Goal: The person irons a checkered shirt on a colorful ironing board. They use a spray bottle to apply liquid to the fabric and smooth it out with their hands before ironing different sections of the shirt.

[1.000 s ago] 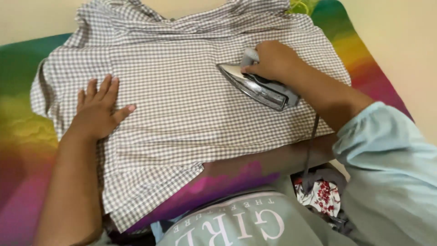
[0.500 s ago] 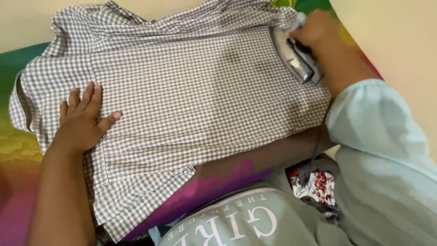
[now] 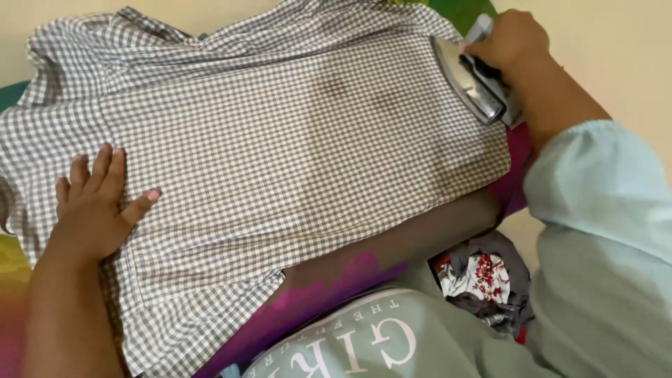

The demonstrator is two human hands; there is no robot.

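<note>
Head view: a grey-and-white checked shirt (image 3: 280, 161) lies spread flat over a multicoloured ironing board (image 3: 329, 294). The left hand (image 3: 94, 206) rests palm down on the shirt's left part, fingers spread, its grip open and holding nothing. The right hand (image 3: 507, 38) has its grip closed around the handle of an iron (image 3: 472, 80), which sits at the shirt's upper right edge. A bundle of red-and-white floral cloth (image 3: 479, 276) lies below the board's near edge.
</note>
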